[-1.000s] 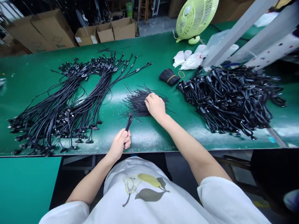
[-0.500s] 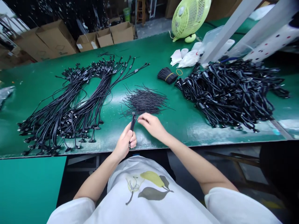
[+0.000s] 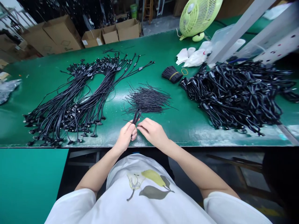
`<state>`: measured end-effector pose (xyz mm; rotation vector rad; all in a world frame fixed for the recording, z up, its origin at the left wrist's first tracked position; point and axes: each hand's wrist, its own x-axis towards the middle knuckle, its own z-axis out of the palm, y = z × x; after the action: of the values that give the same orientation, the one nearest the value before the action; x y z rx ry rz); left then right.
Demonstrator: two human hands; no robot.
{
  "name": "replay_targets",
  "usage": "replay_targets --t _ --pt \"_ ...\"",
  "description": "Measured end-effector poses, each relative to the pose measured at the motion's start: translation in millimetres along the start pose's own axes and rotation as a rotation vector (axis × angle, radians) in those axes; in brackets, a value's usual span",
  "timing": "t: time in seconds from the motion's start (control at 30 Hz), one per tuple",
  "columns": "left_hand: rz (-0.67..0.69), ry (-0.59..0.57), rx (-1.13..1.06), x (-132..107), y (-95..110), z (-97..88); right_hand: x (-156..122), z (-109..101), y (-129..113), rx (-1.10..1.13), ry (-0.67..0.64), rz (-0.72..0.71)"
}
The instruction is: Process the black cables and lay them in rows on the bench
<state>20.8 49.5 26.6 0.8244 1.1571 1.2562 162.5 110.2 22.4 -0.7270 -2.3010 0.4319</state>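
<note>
My left hand (image 3: 126, 136) is closed round a folded black cable (image 3: 137, 115), whose loops stick up above the fingers. Close beside it, my right hand (image 3: 153, 132) pinches a thin black twist tie at the cable; one end of the tie (image 3: 126, 120) pokes out to the left. Just beyond the hands lies a loose pile of black twist ties (image 3: 149, 99). Behind that pile, to the right, sits a bundle of ties (image 3: 171, 74) held by a yellow rubber band.
Long unfolded cables (image 3: 67, 99) spread over the left of the green table (image 3: 116, 133). A large heap of folded cables (image 3: 235, 93) covers the right. Farther back stand a green fan (image 3: 198, 17), white rolls and bags (image 3: 195, 58), and cardboard boxes (image 3: 127, 29).
My right hand has closed in on the cable, and a tie now crosses it. The cable's loops show above my left hand where a plug end showed before. The view has shifted slightly.
</note>
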Motion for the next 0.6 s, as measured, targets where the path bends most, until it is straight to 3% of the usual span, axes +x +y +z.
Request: replay_targets --t 0.1,0.23,0.4,0.5,0.6 --pt "0.053 0.066 0.340 2.4 -5.9 -8.6 0.7 -1.8 -2.9 -0.335 -0.025 -0.251" --pt "-0.026 -0.048 0.582 5.8 -9.2 -19.6 5.6 -10.5 2.1 -0.456 -0.117 -0.634" --pt "-0.182 -0.197 0.436 2.2 -8.5 -22.4 10.8 -21.9 0.9 -0.505 -0.353 -0.801" --pt "-0.297 -0.216 0.267 -0.4 -9.0 -20.2 12.0 -24.0 -4.5 -0.519 -0.349 -0.789" --pt "-0.312 -0.213 0.199 3.1 -9.4 -21.6 12.9 -18.2 -1.6 -0.588 -0.333 -0.839"
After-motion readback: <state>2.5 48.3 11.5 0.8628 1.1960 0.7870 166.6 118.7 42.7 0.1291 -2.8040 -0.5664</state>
